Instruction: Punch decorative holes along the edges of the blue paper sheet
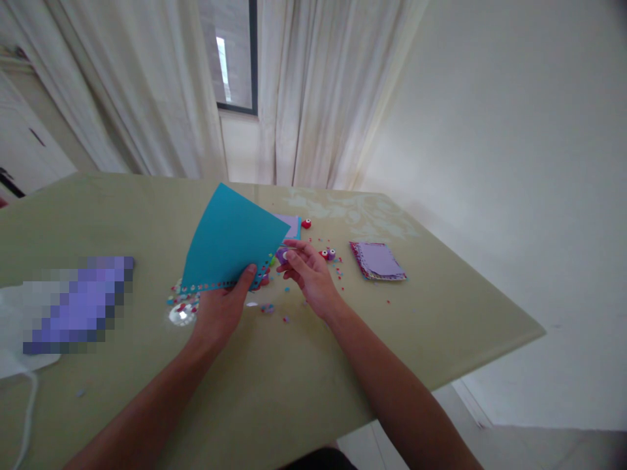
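My left hand [223,307] pinches a blue sheet of paper [230,241] by its lower edge, thumb on top, and holds it tilted above the table. Rows of small punched holes run along the sheet's lower and right edges. At the right edge, my right hand [308,274] is closed around a small purple hole punch [283,254] with a white round eye. Whether its jaws grip the paper is hard to make out. Beneath and around the hands lie colourful paper dots [267,308]. Partly behind the sheet is a lilac paper stack [292,226].
Red and purple punches with googly eyes [327,254] sit right of my right hand, and a red one [306,223] farther back. A stack of lilac-topped punched sheets [379,260] lies at right. A blurred purple object [88,303] is at left, beside a white cord [28,418].
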`<control>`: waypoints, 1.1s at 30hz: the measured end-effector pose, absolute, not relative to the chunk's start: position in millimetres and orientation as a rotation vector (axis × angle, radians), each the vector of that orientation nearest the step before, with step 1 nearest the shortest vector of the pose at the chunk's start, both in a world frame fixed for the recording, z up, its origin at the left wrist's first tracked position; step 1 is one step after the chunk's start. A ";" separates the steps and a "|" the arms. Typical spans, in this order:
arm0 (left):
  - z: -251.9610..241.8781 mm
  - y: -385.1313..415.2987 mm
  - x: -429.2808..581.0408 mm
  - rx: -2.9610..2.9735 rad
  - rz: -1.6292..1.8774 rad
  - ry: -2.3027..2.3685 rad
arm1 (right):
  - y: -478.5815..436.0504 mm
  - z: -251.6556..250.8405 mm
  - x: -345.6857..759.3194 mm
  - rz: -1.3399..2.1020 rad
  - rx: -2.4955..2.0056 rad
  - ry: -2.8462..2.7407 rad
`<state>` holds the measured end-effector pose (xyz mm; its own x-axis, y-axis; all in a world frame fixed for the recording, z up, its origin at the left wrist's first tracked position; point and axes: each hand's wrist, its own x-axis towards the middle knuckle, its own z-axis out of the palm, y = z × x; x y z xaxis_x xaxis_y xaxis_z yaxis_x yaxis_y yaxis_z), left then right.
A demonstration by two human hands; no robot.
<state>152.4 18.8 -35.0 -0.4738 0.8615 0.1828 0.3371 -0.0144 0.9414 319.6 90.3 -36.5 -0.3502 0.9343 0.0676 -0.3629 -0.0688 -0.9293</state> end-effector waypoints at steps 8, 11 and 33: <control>-32.0 17.5 154.2 1.246 1.483 1.785 | 91.3 -38.5 318.1 1.632 -0.722 -1.185; -32.1 17.8 154.6 1.234 1.479 1.753 | 92.7 -40.9 317.7 1.612 -0.737 -1.220; -38.4 18.4 157.0 1.211 1.406 1.557 | 88.9 -36.9 316.2 1.689 -0.765 -1.082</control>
<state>157.0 18.4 -38.4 -0.3140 0.9456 0.0851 0.1808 -0.0284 0.9831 316.2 88.9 -36.9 -0.3486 0.9372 -0.0108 -0.3822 -0.1527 -0.9114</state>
